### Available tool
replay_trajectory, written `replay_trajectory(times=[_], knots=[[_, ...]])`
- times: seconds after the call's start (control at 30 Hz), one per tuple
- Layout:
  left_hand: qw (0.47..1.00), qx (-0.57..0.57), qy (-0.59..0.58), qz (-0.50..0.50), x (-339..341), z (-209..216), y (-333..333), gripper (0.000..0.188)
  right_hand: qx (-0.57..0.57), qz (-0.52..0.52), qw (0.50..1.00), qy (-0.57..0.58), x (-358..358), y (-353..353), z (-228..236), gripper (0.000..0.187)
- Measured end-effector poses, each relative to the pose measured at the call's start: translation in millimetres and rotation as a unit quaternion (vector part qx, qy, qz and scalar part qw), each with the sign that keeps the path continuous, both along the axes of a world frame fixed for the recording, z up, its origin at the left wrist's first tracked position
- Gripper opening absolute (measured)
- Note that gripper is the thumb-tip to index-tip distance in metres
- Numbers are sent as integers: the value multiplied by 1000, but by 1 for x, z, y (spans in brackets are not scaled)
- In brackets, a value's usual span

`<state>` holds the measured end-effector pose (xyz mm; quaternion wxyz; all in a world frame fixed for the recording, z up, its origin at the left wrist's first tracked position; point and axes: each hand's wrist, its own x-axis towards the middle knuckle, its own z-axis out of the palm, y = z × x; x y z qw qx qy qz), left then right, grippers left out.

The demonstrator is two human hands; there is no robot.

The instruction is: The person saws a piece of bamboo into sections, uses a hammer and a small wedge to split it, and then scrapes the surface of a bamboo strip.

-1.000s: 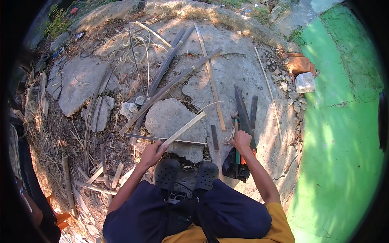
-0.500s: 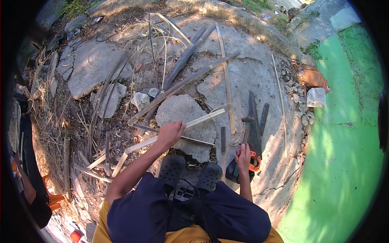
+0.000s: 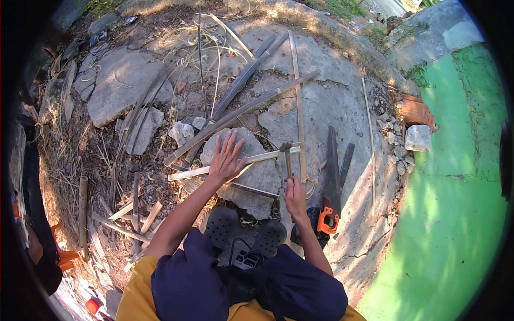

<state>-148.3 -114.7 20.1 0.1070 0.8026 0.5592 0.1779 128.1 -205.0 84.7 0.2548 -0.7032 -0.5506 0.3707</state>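
Two shoes (image 3: 220,230) stand at the near edge of the slab (image 3: 261,174), with a small device (image 3: 248,260) between and just behind them; the marks on it are too small to read. To the slab's near left lie pale offcuts (image 3: 151,217); to its near right, a saw (image 3: 327,218) points its dark blade away, its orange handle by a black bag (image 3: 318,236). The right hand (image 3: 295,197), just off the slab's right edge, is closed around the handle of a hammer (image 3: 288,161). The hammer's head is at the strip's right end, and whether they touch I cannot tell. The left hand (image 3: 227,159) is spread flat, palm down, fingers pointing away, over the middle of the strip (image 3: 265,156). The strip lies across the slab and juts past both sides; a dark bar (image 3: 251,189) slants across nearer the shoes. The slab's edges are broken and irregular.

Right of the slab, a wide stretch of cracked concrete (image 3: 348,211) runs past the saw to a thin stick (image 3: 369,139), then rubble and a green floor (image 3: 444,214) dappled with light. Beyond the slab, a pole (image 3: 246,115) slants past a batten (image 3: 297,101). Farther off, curled shavings (image 3: 209,45) lie before a rough kerb (image 3: 305,24).
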Motion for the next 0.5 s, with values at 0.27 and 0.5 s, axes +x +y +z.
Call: replay_trajectory(times=[0.27,0.5], knots=[[1000,-3,0,13,-15,5,0,66,135,-88,982,102,-10,7,33,26],[1000,-22,19,6,0,-5,-3,66,17,-103,995,-2,33,-2,3,27]])
